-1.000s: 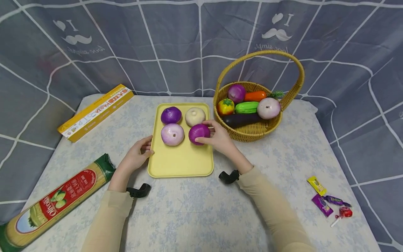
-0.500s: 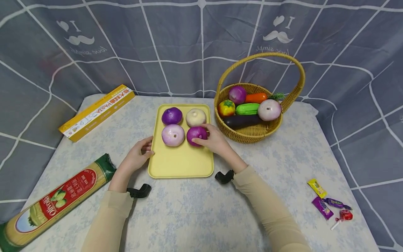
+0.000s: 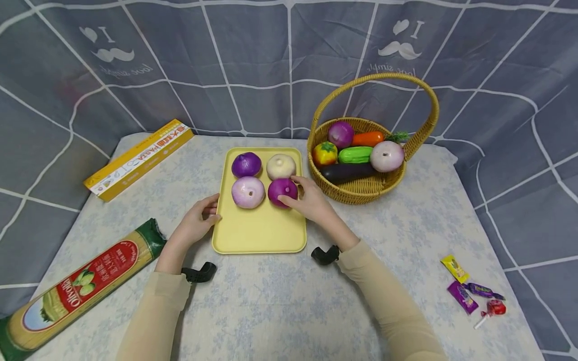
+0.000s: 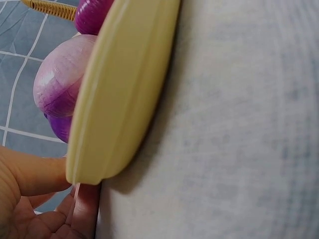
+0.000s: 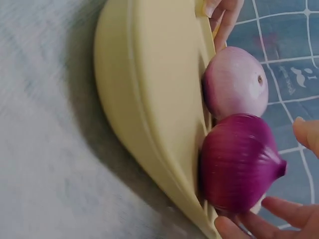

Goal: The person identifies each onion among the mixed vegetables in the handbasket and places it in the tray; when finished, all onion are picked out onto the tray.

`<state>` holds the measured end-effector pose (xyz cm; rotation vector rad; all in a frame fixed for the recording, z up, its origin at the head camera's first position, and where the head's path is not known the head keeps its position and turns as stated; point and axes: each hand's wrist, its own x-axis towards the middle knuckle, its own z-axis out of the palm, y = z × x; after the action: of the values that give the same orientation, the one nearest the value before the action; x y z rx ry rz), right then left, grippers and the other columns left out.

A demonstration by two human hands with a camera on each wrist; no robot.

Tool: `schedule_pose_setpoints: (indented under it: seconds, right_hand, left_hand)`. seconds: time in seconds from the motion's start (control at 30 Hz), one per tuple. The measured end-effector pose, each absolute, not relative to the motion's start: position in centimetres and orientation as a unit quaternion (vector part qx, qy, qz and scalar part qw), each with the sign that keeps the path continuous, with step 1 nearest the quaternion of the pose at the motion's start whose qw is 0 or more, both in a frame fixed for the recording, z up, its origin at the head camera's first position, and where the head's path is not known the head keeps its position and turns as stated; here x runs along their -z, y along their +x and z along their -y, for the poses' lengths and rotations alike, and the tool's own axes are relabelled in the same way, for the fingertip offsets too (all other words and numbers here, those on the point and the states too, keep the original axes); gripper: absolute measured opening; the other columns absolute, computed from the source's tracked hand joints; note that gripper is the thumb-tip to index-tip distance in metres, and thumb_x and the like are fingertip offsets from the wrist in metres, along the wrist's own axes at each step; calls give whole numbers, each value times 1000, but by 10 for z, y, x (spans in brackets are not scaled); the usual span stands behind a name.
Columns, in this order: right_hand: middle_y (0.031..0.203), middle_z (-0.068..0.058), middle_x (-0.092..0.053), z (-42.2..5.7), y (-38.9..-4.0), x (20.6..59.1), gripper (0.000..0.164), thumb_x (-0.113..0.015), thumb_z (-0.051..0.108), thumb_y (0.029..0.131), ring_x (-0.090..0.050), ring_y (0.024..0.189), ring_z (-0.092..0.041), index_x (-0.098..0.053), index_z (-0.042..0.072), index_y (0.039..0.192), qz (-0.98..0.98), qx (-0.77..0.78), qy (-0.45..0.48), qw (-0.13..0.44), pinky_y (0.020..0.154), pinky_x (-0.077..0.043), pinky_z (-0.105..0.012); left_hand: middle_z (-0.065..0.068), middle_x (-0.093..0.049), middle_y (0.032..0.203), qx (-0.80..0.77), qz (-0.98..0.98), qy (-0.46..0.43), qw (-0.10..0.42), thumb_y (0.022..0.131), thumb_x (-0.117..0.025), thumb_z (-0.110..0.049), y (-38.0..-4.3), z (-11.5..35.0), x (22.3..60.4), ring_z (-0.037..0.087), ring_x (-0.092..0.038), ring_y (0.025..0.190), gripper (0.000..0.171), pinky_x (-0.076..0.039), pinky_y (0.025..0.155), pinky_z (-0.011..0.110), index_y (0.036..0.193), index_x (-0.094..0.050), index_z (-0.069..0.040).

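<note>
A pale yellow tray (image 3: pixel 259 231) lies mid-table. My left hand (image 3: pixel 196 220) pinches its left rim, thumb at the edge and fingers lower down, as the left wrist view shows. On the tray sit a purple-red onion (image 5: pixel 239 164), a pale lilac onion (image 3: pixel 248 192), a deep purple onion (image 3: pixel 246 165) and a white onion (image 3: pixel 281 167). My right hand (image 3: pixel 313 201) is spread around the purple-red onion at the tray's right side. In the right wrist view its thumb (image 5: pixel 308 134) stands apart from that onion, with the fingertips close by its lower side.
A wicker basket (image 3: pixel 361 197) with a tall handle stands right of the tray, holding toy vegetables, including an eggplant (image 3: pixel 345 173) and carrot (image 3: pixel 368 138). Left lie a pasta box (image 3: pixel 139 159) and a spaghetti pack (image 3: pixel 86 286). Several sweets (image 3: pixel 462 297) lie far right.
The purple-red onion has shifted slightly left, beside the pale lilac one, and its stem tip now points up. My right hand moved left with it, then loosened. The left hand stayed put.
</note>
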<state>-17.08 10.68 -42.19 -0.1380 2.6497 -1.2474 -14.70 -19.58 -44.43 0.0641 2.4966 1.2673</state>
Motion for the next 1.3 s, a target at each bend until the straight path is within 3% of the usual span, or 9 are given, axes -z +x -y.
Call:
schedule_pose_setpoints:
  seconds: [0.2, 0.4, 0.6, 0.87, 1.0, 1.1, 1.2, 1.3]
  right_hand:
    - [136, -12, -53, -114, -163, 410, 65, -71, 44, 88, -60, 116, -31, -52, 11, 141, -892, 443, -54, 78, 99, -50, -41]
    - [131, -10, -58, -128, -155, 393, 44, -67, 28, 94, -58, 123, -31, -60, 7, 132, -866, 495, -70, 22, 100, -51, -39]
    - [120, -10, -66, -154, -152, 383, 31, -63, 21, 97, -63, 111, -26, -66, 4, 122, -859, 506, -63, -50, 93, -54, -36]
    - [116, -13, -70, -199, -157, 377, 28, -61, 24, 98, -64, 99, -13, -69, 5, 117, -850, 510, 11, -131, 83, -47, -16]
    - [117, -13, -69, -222, -160, 378, 30, -60, 24, 99, -59, 94, 1, -68, 4, 119, -843, 513, 55, -153, 86, -45, -17]
    - [112, -5, -68, -237, -161, 380, 31, -60, 24, 98, -56, 91, 7, -68, 3, 119, -836, 515, 83, -169, 86, -45, -16]
    - [108, 3, -66, -248, -161, 382, 30, -62, 24, 97, -56, 90, 7, -67, 3, 119, -828, 518, 111, -183, 86, -44, -15]
    - [111, 0, -66, -258, -163, 385, 32, -64, 24, 96, -58, 97, 2, -66, 3, 120, -822, 518, 136, -194, 90, -45, -17]
  left_hand:
    - [27, -45, 135, -447, -878, 21, 168, 99, -51, 0, -147, 196, 445, 37, -47, 118, 60, -42, 99, 46, 153, -25, 5]
    - [27, -45, 134, -448, -878, 26, 166, 99, -51, 0, -147, 197, 446, 37, -47, 117, 60, -41, 99, 46, 153, -25, 5]
    - [27, -45, 135, -455, -874, 29, 167, 99, -51, 1, -147, 198, 447, 37, -47, 118, 60, -41, 99, 46, 153, -25, 5]
    - [28, -44, 136, -459, -871, 34, 171, 100, -49, 1, -147, 199, 446, 38, -47, 119, 60, -43, 96, 45, 154, -23, 5]
    - [28, -44, 136, -461, -869, 38, 173, 100, -48, 1, -147, 199, 446, 38, -47, 118, 60, -44, 95, 45, 154, -23, 6]
    - [28, -44, 136, -463, -868, 37, 174, 100, -48, 1, -147, 199, 447, 37, -47, 117, 60, -44, 95, 44, 154, -23, 5]
    - [27, -44, 137, -464, -868, 35, 176, 100, -49, 0, -147, 199, 446, 37, -47, 118, 60, -44, 95, 44, 154, -22, 4]
    - [27, -43, 137, -465, -867, 34, 177, 100, -49, 0, -147, 198, 446, 37, -47, 118, 61, -44, 95, 44, 155, -22, 4]
